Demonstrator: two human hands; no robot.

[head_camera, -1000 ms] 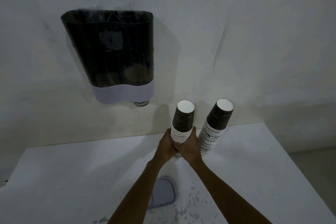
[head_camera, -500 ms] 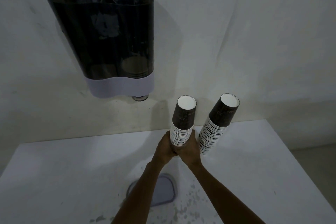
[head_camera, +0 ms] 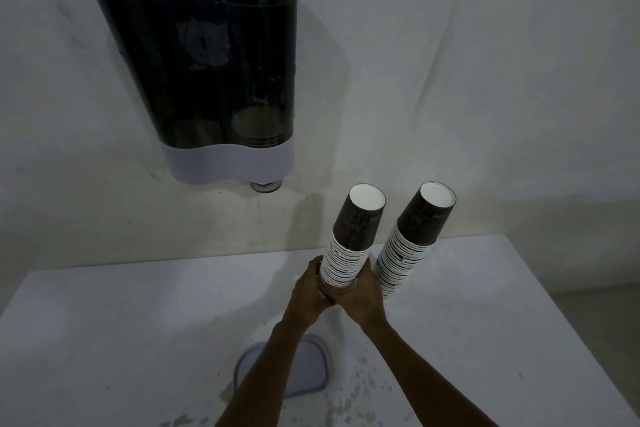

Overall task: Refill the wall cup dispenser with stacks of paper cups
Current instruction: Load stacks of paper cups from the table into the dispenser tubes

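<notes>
A dark, see-through cup dispenser (head_camera: 207,80) with a pale base band hangs on the wall at upper left; a few cups sit low in its right tube. Both my left hand (head_camera: 308,291) and my right hand (head_camera: 362,295) are wrapped around the bottom of a tall stack of paper cups (head_camera: 351,239), upside down with the white cup bottom on top. That stack is held above the table, to the lower right of the dispenser. A second cup stack (head_camera: 412,246) stands on the table just to its right, untouched.
A white table (head_camera: 104,340) runs up to the wall below the dispenser. A pale grey lid (head_camera: 311,374) lies flat on it under my forearms. Dark specks mark the tabletop near the front. The floor shows past the table's right edge.
The held stack has risen slightly in both hands. The view swung, so the dispenser shifted in frame. The second stack has stayed in place.
</notes>
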